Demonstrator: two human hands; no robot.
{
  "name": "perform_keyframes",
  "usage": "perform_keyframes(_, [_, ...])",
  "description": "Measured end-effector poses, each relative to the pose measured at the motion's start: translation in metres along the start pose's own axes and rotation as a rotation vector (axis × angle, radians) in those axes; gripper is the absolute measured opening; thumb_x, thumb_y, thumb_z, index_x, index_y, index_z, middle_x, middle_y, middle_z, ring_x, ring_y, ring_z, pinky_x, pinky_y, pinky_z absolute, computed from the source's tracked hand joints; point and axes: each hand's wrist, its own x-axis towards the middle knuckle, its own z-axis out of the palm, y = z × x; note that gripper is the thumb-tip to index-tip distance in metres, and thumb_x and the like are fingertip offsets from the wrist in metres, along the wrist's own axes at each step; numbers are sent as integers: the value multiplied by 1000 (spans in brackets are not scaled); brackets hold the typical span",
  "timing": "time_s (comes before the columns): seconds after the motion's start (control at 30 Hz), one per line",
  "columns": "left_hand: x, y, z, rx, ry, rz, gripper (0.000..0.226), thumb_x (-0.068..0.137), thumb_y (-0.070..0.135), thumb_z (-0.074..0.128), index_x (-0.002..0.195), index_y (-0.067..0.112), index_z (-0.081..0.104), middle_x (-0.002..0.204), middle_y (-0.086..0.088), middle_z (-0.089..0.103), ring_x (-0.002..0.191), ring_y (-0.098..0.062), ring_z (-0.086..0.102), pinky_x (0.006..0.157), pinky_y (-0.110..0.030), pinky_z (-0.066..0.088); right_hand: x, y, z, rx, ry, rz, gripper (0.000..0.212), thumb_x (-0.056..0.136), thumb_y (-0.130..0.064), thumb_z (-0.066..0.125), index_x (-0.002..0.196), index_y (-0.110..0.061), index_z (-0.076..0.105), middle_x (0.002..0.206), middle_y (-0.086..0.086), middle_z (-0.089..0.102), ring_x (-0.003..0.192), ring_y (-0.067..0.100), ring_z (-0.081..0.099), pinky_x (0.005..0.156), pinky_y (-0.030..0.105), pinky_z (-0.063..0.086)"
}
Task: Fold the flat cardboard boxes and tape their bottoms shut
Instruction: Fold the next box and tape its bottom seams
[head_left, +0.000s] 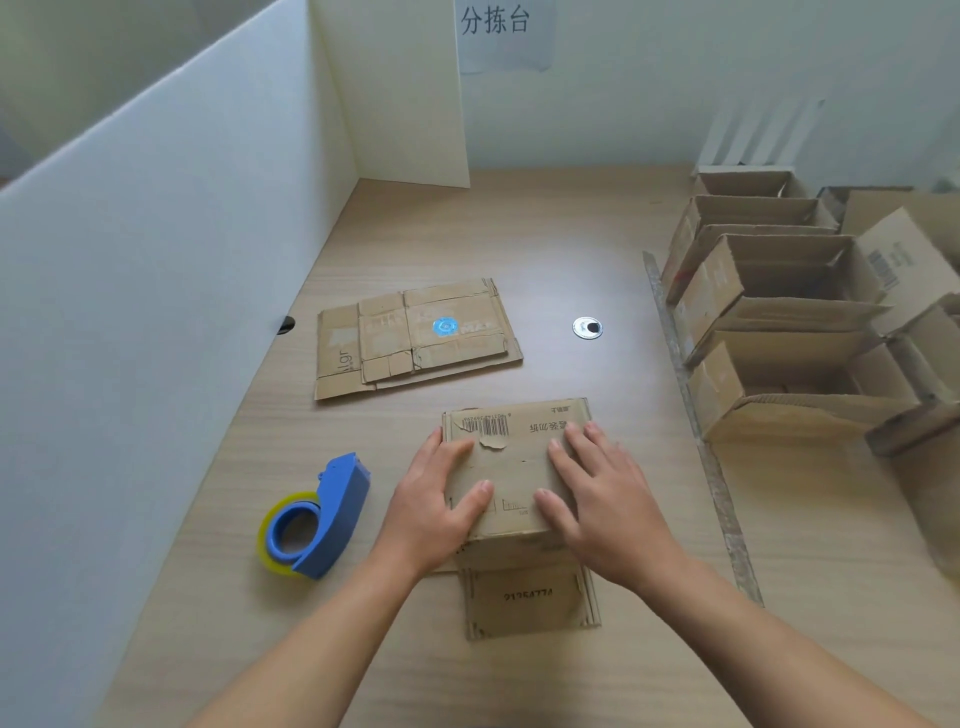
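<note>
Hands (431, 499) (602, 499) flat, grip open, on box (514, 467)

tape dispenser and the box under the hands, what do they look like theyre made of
The tape dispenser looks like moulded blue plastic, smooth and matte, holding a glossy yellowish tape roll. The box under the left hand and right hand looks like brown cardboard, dull and worn, with a torn label patch.

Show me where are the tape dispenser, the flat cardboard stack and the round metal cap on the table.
tape dispenser (340, 512): head view, blue body.
flat cardboard stack (415, 338): head view, top sheet.
round metal cap (587, 328): head view, centre.
</note>
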Motion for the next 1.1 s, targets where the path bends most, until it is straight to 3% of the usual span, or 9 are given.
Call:
perform_keyframes(0.07, [1, 1, 0, 25, -2, 11, 49, 93, 40, 65, 139, 32, 51, 159, 2, 32, 146, -12, 29, 104, -15, 22, 2, 0, -3, -99, 10, -39, 71, 92, -58, 33, 136, -9, 59, 146, 14, 52, 141, 35, 42, 113, 53, 31])
perform_keyframes(0.13, [2, 2, 2, 18, 6, 11, 47, 94, 40, 64, 138, 29, 53, 158, 1, 33, 144, -11, 29, 102, -12, 20, 9, -6, -13, -99, -45, -69, 79, 91, -62, 23, 139, -8, 56, 150, 10, 48, 147, 30, 33, 119, 50, 18])
perform_keyframes(0.27, [6, 0, 4, -23, 16, -1, 47, 92, 37, 68, 135, 25, 55, 154, -2, 37, 147, -12, 26, 105, -15, 20, 20, -31, -17, 3, -188, -44, 111, 72, -88, -10, 156, -29, 29, 167, 1, 15, 154, 21, 6, 123, 44, -1])
perform_keyframes(0.4, [5, -16, -9, -156, -35, -40, 51, 84, 59, 58, 129, 35, 55, 137, 7, 51, 130, -8, 47, 106, -30, 42, 18, -42, -9, -35, -206, 19, 98, 71, -79, -7, 159, -38, 9, 168, -10, -4, 153, 16, -9, 123, 43, -9])
perform_keyframes(0.5, [1, -44, -25, -58, 84, -97, 53, 92, 49, 57, 140, 29, 49, 136, 4, 55, 123, -13, 51, 103, -36, 44, 21, -39, -12, -43, -251, 9, 97, 68, -74, -8, 158, -40, 5, 167, -13, -10, 153, 14, -12, 122, 42, -10])
perform_keyframes(0.57, [-1, -72, -36, 173, 128, -210, 58, 96, 39, 59, 149, 26, 39, 139, -3, 52, 128, -23, 46, 105, -39, 39, 22, -38, -12, -33, -270, 11, 96, 68, -73, -7, 158, -41, 5, 166, -15, -11, 153, 13, -13, 122, 42, -11])
perform_keyframes(0.7, [-5, -118, -45, 536, -25, -509, 74, 96, 50, 52, 157, 41, 11, 143, -6, 42, 127, -31, 42, 106, -42, 36, 24, -39, -12, -37, -293, 22, 85, 77, -73, 3, 157, -43, 5, 166, -17, -12, 152, 11, -14, 121, 40, -12])
perform_keyframes(1.0, [-4, -150, -34, 480, -74, -569, 83, 100, 45, 48, 153, 47, -15, 108, -12, 44, 85, -26, 52, 75, -37, 45, 20, -39, -11, 30, -212, 67, 89, 70, -80, 6, 153, -50, 21, 165, -21, 2, 151, 7, -5, 119, 33, -12])
perform_keyframes(1.1, [-5, -156, -34, 411, -88, -534, 85, 101, 37, 51, 155, 42, -15, 94, -9, 49, 80, -24, 54, 78, -40, 50, 22, -37, -12, 103, -193, 59, 87, 71, -78, 14, 151, -47, 31, 164, -19, 11, 151, 8, 1, 119, 31, -10])
